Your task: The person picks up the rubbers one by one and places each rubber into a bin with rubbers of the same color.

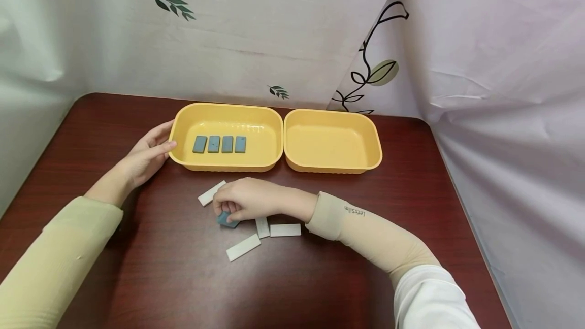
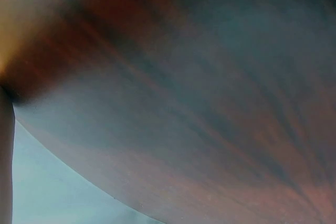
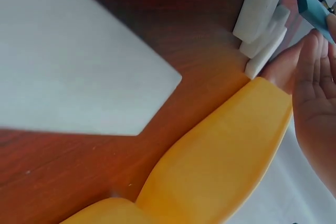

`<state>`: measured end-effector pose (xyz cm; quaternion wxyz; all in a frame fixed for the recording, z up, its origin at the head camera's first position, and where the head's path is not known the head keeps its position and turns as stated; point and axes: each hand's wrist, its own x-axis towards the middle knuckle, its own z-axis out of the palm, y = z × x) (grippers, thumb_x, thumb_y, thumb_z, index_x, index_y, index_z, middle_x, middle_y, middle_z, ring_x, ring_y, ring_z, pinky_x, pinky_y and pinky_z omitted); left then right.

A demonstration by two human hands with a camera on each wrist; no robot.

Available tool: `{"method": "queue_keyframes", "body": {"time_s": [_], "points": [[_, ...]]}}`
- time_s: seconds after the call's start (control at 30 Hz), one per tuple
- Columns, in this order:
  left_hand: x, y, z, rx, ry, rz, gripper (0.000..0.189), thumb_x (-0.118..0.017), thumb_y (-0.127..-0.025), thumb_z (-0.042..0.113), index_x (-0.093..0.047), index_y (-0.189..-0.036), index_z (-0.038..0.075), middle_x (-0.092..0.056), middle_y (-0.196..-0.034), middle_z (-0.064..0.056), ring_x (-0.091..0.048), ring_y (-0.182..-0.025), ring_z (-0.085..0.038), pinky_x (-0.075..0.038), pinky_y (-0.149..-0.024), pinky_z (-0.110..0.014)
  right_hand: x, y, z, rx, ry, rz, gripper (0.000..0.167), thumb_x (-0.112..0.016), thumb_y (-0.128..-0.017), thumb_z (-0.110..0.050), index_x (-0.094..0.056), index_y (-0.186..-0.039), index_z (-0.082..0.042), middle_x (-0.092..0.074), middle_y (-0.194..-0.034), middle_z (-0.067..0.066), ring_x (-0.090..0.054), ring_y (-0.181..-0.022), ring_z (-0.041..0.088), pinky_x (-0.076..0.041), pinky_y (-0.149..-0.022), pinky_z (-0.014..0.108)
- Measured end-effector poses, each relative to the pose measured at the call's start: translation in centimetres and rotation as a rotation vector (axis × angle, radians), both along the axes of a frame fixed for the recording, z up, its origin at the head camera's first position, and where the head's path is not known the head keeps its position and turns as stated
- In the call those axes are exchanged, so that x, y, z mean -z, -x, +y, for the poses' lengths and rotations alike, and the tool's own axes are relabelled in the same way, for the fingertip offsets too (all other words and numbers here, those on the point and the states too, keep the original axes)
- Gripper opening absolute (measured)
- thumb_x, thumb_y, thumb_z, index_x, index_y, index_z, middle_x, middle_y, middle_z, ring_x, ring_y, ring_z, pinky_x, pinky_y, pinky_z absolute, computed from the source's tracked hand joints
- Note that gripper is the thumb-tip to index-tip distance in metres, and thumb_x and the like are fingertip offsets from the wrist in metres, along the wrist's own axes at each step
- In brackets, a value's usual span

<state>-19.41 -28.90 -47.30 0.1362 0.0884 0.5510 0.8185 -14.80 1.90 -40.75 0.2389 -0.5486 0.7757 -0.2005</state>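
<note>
In the head view my left hand [image 1: 148, 154] holds the left end of the left yellow bin [image 1: 228, 167], thumb over the rim and fingers against the outer wall. Several blue-grey tiles [image 1: 227, 144] lie in a row inside that bin. My right hand [image 1: 249, 199] pinches a blue tile [image 1: 227, 220] just over the table; the right wrist view shows this blue tile [image 3: 313, 11] between thumb and fingers. Around this hand lie several white tiles [image 1: 243, 247], one of them partly under it. The left wrist view is dark and blurred.
A second yellow bin [image 1: 333, 166] adjoins the first on its right, with no tiles visible in it. Both stand toward the back of the dark red table [image 1: 192, 283]. Pale curtains [image 1: 256, 39] hang behind and at the sides.
</note>
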Motion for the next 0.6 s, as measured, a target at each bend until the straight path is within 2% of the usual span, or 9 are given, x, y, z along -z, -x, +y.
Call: {"method": "queue_keyframes", "body": {"time_s": [0.37,0.6], "points": [[0.0,0.0,-0.1,0.0,0.008,-0.003,0.048,-0.05,-0.107,-0.005,-0.046,-0.15,0.018,-0.056,-0.146,0.01,-0.059,-0.128,-0.001,-0.05,-0.102,-0.012,-1.0,0.7,0.5,0.063,0.068,-0.028,0.013,-0.077,-0.099,-0.013,-0.07,-0.11,-0.012,-0.068,-0.104,0.0,-0.065,-0.091,0.005,-0.049,-0.082,0.008],[0.0,0.1,-0.1,-0.005,0.01,-0.011,0.048,-0.051,-0.107,-0.005,-0.046,-0.149,0.018,-0.055,-0.146,0.011,-0.058,-0.128,-0.001,-0.05,-0.102,-0.011,-1.5,1.5,1.0,0.114,0.122,-0.004,0.011,-0.078,-0.098,-0.012,-0.071,-0.107,-0.011,-0.069,-0.103,0.0,-0.066,-0.088,0.005,-0.052,-0.081,0.009]]}}
